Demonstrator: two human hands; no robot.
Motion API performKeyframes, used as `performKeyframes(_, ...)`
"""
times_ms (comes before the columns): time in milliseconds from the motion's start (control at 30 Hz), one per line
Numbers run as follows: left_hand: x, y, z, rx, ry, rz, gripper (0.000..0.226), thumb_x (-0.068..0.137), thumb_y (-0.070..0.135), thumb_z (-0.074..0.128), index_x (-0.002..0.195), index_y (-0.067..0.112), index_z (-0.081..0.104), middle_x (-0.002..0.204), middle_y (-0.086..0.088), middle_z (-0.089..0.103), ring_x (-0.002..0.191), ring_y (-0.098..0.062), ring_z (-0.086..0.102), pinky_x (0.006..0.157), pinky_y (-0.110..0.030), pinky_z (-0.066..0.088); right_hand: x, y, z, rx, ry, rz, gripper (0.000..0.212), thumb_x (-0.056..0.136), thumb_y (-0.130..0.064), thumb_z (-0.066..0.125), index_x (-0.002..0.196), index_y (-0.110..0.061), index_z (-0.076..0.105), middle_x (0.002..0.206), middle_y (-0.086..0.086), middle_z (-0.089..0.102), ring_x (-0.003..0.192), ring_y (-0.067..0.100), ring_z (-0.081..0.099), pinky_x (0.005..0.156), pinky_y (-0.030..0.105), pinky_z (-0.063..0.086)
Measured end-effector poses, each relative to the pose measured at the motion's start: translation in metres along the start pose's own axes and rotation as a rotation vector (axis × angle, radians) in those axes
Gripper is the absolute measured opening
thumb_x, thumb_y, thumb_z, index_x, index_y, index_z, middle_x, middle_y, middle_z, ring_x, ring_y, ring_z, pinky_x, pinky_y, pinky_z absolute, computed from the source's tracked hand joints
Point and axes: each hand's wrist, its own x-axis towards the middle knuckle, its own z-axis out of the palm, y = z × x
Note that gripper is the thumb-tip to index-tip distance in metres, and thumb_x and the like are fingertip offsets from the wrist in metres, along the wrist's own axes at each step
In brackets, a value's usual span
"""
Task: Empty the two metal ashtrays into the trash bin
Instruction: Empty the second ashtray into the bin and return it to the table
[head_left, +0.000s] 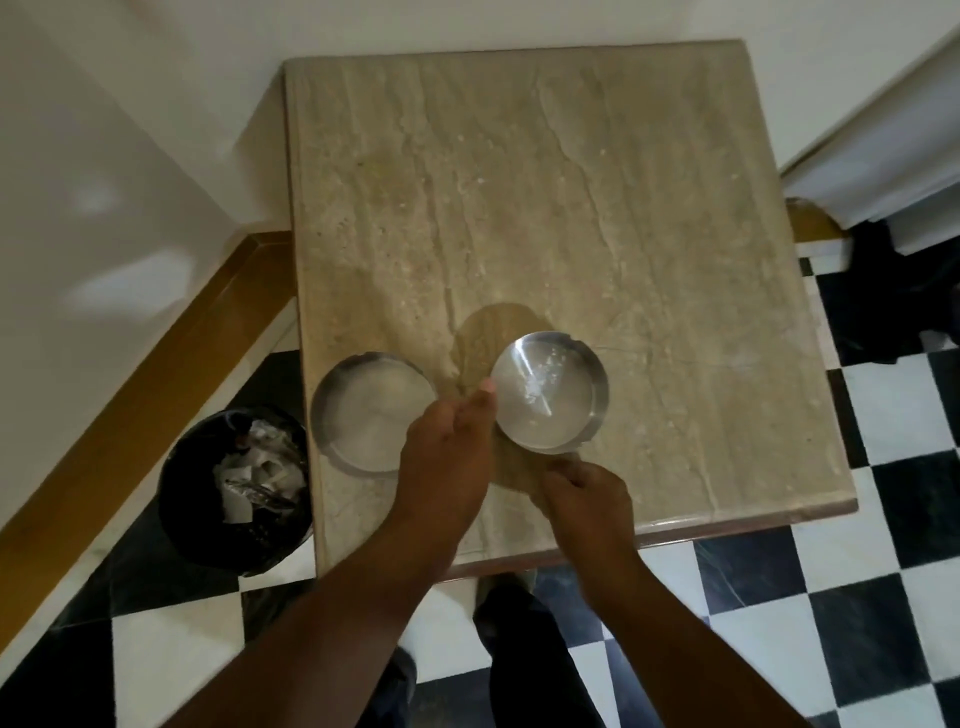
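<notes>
Two round metal ashtrays sit on the beige marble table (571, 208) near its front edge. The left ashtray (363, 410) holds a pale residue. A few light specks lie in the right ashtray (550, 389). My left hand (447, 457) lies between them with loosely spread fingers, covering the left ashtray's right edge, its thumb tip against the right ashtray's left rim. My right hand (584, 493) is curled, its fingertips pinched at the right ashtray's front rim. The black-lined trash bin (182, 493), holding crumpled paper, stands on the floor left of the table.
The table stands in a corner between white walls with a yellow-brown skirting (171, 364). The floor is a black-and-white checkerboard (857, 597). A white curtain or sheet (883, 156) and a dark object (893, 296) are at the right. My legs show below the table's front edge.
</notes>
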Motion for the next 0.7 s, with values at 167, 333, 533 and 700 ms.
performKeyframes(167, 0.007, 0.018, 0.013, -0.002, 0.014, -0.104, 0.066, 0.094, 0.065, 0.044, 0.139, 0.017, 0.052, 0.124, -0.004, 0.061, 0.114, -0.027, 0.061, 0.103, -0.05, 0.051, 0.022, 0.001, -0.031, 0.069, 0.006, 0.085, 0.018, 0.076, -0.015, 0.059, 0.064, -0.006, 0.067, 0.059, 0.005, 0.058, 0.057, 0.018, 0.051, 0.057, 0.035, 0.042)
performKeyframes(333, 0.019, 0.033, 0.017, 0.01, -0.028, -0.164, 0.051, 0.096, 0.053, 0.042, 0.134, 0.022, 0.055, 0.12, -0.003, 0.061, 0.108, -0.025, 0.059, 0.103, -0.052, 0.05, 0.046, -0.02, -0.05, 0.232, 0.022, 0.127, 0.023, 0.084, -0.017, 0.051, 0.085, 0.0, 0.067, 0.078, 0.012, 0.061, 0.078, 0.029, 0.059, 0.087, 0.056, 0.054)
performKeyframes(533, 0.03, 0.046, 0.031, -0.028, -0.118, -0.252, 0.043, 0.096, 0.046, 0.042, 0.13, 0.024, 0.057, 0.127, -0.005, 0.063, 0.112, -0.026, 0.06, 0.089, -0.044, 0.051, 0.063, -0.054, -0.053, 0.17, -0.059, 0.122, 0.029, 0.09, -0.028, 0.046, 0.092, -0.01, 0.068, 0.097, 0.011, 0.069, 0.089, 0.028, 0.067, 0.085, 0.051, 0.058)
performKeyframes(700, 0.035, 0.046, 0.035, -0.082, -0.098, -0.23, 0.044, 0.095, 0.046, 0.041, 0.13, 0.024, 0.058, 0.13, -0.006, 0.063, 0.112, -0.028, 0.062, 0.078, -0.04, 0.05, 0.058, -0.067, -0.05, 0.039, -0.08, 0.055, 0.039, 0.091, -0.031, 0.044, 0.11, -0.003, 0.064, 0.1, 0.012, 0.065, 0.09, 0.027, 0.065, 0.085, 0.048, 0.059)
